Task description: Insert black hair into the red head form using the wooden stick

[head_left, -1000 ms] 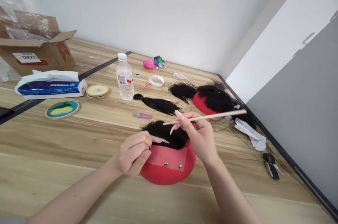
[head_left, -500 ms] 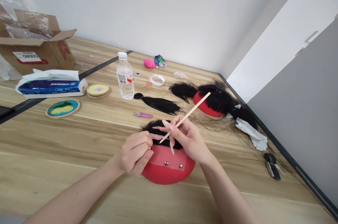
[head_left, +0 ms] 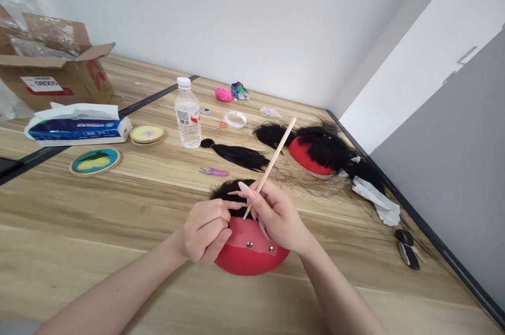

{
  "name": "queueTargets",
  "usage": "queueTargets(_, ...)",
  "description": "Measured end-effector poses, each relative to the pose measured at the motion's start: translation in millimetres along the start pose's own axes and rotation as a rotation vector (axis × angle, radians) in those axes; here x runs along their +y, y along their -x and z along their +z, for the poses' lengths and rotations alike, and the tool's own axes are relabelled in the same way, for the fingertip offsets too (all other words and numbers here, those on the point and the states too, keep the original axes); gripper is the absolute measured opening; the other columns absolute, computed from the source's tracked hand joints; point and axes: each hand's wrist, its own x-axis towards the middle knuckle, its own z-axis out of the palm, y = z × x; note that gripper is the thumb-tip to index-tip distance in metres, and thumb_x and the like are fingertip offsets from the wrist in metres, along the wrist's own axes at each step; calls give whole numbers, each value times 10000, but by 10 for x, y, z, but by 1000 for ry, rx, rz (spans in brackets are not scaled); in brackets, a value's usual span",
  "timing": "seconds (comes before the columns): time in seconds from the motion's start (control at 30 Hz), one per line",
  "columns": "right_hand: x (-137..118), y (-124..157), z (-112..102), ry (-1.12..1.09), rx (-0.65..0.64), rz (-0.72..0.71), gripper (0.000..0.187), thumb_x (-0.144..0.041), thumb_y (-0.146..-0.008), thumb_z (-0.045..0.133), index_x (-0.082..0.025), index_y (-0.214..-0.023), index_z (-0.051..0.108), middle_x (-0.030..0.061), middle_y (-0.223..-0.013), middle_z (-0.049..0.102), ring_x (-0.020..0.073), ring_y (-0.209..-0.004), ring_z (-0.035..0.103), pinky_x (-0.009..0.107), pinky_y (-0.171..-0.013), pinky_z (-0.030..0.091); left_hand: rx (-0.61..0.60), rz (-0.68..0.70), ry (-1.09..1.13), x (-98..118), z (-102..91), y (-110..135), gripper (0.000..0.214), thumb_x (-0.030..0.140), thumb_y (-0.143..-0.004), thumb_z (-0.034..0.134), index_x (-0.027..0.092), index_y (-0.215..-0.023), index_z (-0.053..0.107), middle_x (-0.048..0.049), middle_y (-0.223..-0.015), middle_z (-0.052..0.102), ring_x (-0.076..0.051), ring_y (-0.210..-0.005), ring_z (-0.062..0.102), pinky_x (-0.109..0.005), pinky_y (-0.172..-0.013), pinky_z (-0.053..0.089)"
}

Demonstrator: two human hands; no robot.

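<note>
A red dome-shaped form (head_left: 252, 266) sits in front of me, with black hair (head_left: 225, 189) over its far side. Across its near side lies a translucent pinkish strip (head_left: 239, 235), held by two metal pins (head_left: 250, 244). My right hand (head_left: 278, 214) grips a thin wooden stick (head_left: 275, 159) that slants up and away, its lower tip at the hair's edge by the strip. My left hand (head_left: 207, 227) rests at the form's left side, index finger stretched along the hair. Its other fingers are curled, with a bit of black hair showing beside the thumb.
Beyond the form lie purple thread snips (head_left: 214, 172), a black hair bundle (head_left: 240, 156) and a water bottle (head_left: 188, 114). Another red form (head_left: 310, 159) with hair stands at right. Embroidery hoops (head_left: 94, 161), a tissue pack (head_left: 79, 127) and a cardboard box (head_left: 71, 77) are left.
The stick has swung more upright, its upper end moving left. Its lower tip has shifted slightly right and towards me. My left hand has barely moved.
</note>
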Motion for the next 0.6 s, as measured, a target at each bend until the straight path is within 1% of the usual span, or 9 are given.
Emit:
queueTargets(0.23,9,-12,29,82,27,-48,256,-401,-952,590,-183,-816,592,-48,-614,505,87,-550,424,212,-532,360,15,30,-27,4,13,-15,246,129,-944,401,162,-733,522,-44,-638,581,-204,-762,700,-302,-663,620)
queueTargets(0.4,-5,-22,60,94,75,1,276,-417,-916,633,-181,-779,589,-51,-563,502,92,-515,420,217,-501,346,36,10,-36,22,23,-16,239,116,-931,407,159,-723,517,-42,-634,576,-199,-739,694,-300,-653,620)
queueTargets(0.6,-22,-15,76,102,94,22,297,-435,-897,649,-182,-756,584,-59,-538,479,92,-497,399,225,-491,334,20,32,-41,12,20,-24,244,121,-938,406,155,-724,519,-48,-637,581,-202,-758,693,-301,-667,622)
